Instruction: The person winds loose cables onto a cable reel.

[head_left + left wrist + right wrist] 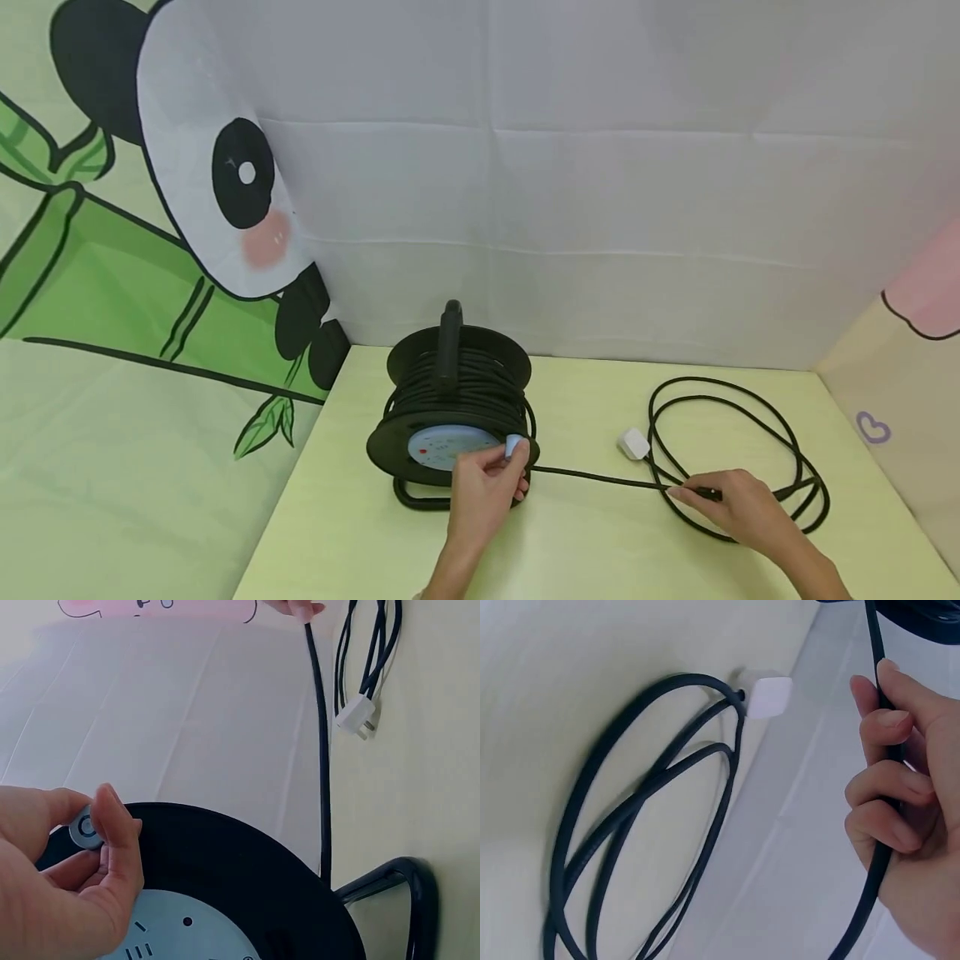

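A black cable reel [459, 404] stands on its tubular frame, wound with black cable, its front disc carrying a pale blue socket panel [442, 447]. The left hand [483, 492] pinches the light blue crank knob [513, 445] at the right side of the front disc; in the left wrist view thumb and fingers surround the knob [86, 829]. To the right, the right hand [738, 508] holds the black cable [600, 477] with curled fingers. That cable [874, 889] runs straight from the reel through the right hand's grip.
Loose loops of cable [757, 398] lie on the pale yellow table [585, 550] at the right. A white plug [633, 443] at the cable's end rests beside them. Behind stands a white cloth backdrop [600, 208]; a panda print [217, 158] covers the left side.
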Action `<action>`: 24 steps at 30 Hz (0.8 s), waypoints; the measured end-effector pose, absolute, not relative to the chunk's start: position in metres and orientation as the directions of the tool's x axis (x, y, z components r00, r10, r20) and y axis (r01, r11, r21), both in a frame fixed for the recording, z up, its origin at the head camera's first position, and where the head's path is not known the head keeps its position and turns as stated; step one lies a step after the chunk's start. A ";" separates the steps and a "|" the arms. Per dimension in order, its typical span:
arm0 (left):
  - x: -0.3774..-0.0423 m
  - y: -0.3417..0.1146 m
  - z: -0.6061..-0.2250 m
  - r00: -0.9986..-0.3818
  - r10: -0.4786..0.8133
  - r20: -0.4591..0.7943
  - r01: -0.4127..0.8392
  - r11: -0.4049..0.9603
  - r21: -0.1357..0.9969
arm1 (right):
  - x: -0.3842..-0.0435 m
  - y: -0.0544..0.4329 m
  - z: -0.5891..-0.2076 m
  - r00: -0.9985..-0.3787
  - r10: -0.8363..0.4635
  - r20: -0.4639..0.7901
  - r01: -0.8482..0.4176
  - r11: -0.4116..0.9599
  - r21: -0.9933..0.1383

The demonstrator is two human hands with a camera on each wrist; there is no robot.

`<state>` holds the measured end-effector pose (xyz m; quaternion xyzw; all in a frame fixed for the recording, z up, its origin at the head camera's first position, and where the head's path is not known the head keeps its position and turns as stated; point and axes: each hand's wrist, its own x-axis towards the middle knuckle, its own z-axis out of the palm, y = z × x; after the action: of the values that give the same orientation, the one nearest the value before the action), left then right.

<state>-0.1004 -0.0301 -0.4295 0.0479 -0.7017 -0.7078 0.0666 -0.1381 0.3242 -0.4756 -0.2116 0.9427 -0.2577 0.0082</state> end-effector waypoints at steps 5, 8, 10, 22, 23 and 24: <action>-0.101 -0.028 -0.436 -0.986 -0.163 0.038 0.035 0.018 0.999 | -0.139 0.318 -0.464 -0.876 -0.442 0.192 -0.475 0.726 -0.497; -0.102 -0.023 -0.443 -0.984 -0.169 0.058 0.047 0.070 0.996 | -0.139 0.310 -0.457 -0.850 -0.466 0.246 -0.524 0.693 -0.495; -0.102 -0.021 -0.447 -0.981 -0.184 0.067 0.048 0.102 0.994 | -0.140 0.302 -0.452 -0.828 -0.489 0.273 -0.557 0.670 -0.491; -0.105 -0.012 -0.471 -0.980 -0.191 0.047 0.014 0.175 0.984 | -0.153 0.271 -0.440 -0.787 -0.553 0.273 -0.613 0.650 -0.449; -0.104 -0.013 -0.472 -0.981 -0.190 0.041 0.007 0.175 0.985 | -0.154 0.268 -0.443 -0.790 -0.553 0.264 -0.608 0.653 -0.452; -0.104 -0.013 -0.473 -0.982 -0.188 0.034 0.003 0.165 0.986 | -0.155 0.267 -0.446 -0.793 -0.553 0.255 -0.603 0.656 -0.454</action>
<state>-0.1041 -0.0133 -0.4733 0.0608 -0.7595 -0.6434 0.0740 -0.1551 0.2665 -0.4465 -0.3182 0.9086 -0.2664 -0.0469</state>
